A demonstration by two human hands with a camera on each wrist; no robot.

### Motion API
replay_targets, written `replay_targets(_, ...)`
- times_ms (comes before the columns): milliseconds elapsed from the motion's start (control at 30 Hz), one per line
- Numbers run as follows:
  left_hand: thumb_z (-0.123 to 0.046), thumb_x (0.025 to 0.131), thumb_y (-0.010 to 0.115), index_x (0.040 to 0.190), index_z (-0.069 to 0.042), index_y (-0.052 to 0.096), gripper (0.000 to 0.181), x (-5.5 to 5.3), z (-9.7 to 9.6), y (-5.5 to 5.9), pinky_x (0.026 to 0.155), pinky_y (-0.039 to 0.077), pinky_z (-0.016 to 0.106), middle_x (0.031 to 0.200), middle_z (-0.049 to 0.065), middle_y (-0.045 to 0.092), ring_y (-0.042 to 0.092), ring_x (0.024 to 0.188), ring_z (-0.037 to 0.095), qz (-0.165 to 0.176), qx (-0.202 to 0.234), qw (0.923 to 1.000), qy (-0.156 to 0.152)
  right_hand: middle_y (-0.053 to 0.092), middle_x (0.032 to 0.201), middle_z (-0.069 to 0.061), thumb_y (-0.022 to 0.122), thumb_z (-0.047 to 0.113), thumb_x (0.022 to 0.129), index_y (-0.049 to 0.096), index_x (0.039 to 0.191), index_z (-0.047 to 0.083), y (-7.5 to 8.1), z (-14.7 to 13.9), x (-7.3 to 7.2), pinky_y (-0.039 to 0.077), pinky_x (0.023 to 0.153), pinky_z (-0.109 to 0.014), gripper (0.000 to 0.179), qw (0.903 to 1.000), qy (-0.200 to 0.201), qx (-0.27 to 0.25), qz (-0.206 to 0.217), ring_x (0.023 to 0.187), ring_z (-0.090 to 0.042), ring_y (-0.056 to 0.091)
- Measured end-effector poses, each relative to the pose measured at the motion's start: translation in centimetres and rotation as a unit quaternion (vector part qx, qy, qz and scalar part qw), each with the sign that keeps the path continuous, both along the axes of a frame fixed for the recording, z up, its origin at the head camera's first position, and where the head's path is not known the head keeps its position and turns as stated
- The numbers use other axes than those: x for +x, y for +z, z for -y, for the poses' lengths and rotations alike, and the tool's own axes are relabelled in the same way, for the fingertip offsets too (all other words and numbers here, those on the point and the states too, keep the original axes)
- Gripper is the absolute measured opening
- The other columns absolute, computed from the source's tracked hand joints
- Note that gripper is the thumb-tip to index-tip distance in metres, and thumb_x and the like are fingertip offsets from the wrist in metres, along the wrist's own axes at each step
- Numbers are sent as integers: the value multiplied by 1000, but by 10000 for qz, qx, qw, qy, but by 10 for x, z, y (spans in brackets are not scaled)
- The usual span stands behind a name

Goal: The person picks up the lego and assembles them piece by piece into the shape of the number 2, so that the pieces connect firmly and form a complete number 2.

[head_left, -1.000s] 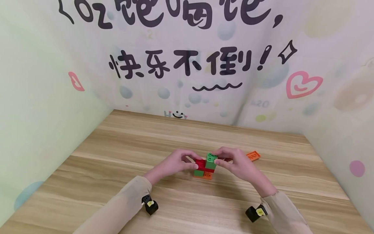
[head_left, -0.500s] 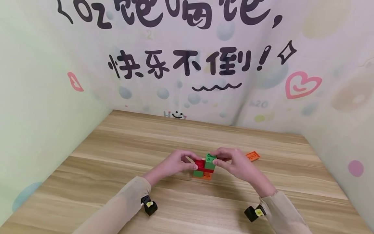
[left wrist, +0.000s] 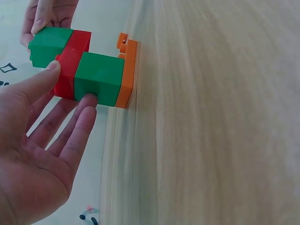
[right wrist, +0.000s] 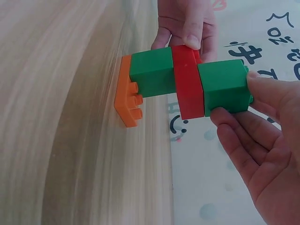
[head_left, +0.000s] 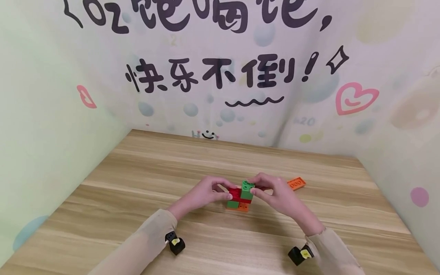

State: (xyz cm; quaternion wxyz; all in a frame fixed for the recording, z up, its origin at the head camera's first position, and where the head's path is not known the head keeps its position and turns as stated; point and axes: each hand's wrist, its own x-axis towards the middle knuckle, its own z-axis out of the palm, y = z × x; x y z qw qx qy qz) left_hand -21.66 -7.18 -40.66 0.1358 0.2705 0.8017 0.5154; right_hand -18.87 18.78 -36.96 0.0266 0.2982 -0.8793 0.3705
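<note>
A small stack of toy building bricks stands on the table between both hands. At its base lies an orange plate (left wrist: 129, 75) with a lower green brick (left wrist: 99, 77) on one end. A flat red brick (right wrist: 188, 84) tops that and juts out to the right. On the jutting end sits an upper green brick (head_left: 247, 191). My left hand (head_left: 203, 192) grips the red brick, thumb on its top side, with a fingertip at the lower green brick. The upper green brick is pinched between thumb and fingers of my right hand (head_left: 281, 194).
Behind my right hand, a loose orange plate (head_left: 297, 183) lies with ring shapes facing up. The wooden table (head_left: 144, 168) meets a printed cloth backdrop (head_left: 206, 114) at the far edge. A black wrist camera (head_left: 176, 244) hangs at the left cuff, another (head_left: 298, 255) at the right.
The head view has shifted very slightly. Both hands keep their hold on the stack, and the bricks stand as before.
</note>
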Motion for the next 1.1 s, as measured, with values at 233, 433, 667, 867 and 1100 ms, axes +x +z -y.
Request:
replay_targets(233,-20,90,73,116,-18,73,27,1,0,1,76,57,26,115,6,72,70,87,14,-13,-12,10000,22,76,103,2,70,21,92,69,114,15,4,2,0,58,82,-24,23,9999,22,99,-41,91,-9,72)
replay_targets(433,-21,90,73,116,-16,73,27,0,0,0,76,56,25,117,8,72,70,86,14,-50,-39,10000,-1,76,102,2,70,20,92,70,113,14,7,4,0,58,81,-24,22,9998,63,198,-42,89,-9,71)
replay_targets(667,-21,90,73,116,-14,72,27,0,0,1,75,56,25,118,9,72,70,87,15,-86,10,10000,-19,76,101,1,71,20,91,71,113,13,8,4,-1,58,80,-24,22,9996,83,242,-116,88,-8,71)
replay_targets(867,-21,90,73,116,-14,72,27,0,1,1,77,57,26,120,8,72,70,88,17,-73,-17,10000,7,75,100,4,72,23,91,72,113,15,6,3,-2,58,78,-24,24,9998,-2,163,-110,86,-5,69)
replay_targets(1100,-20,90,73,116,-13,72,27,1,0,1,74,57,25,118,9,72,70,87,16,-70,33,10000,-4,75,102,5,73,24,90,71,114,17,3,3,-1,56,74,-23,25,9996,-200,124,-151,87,-6,67)
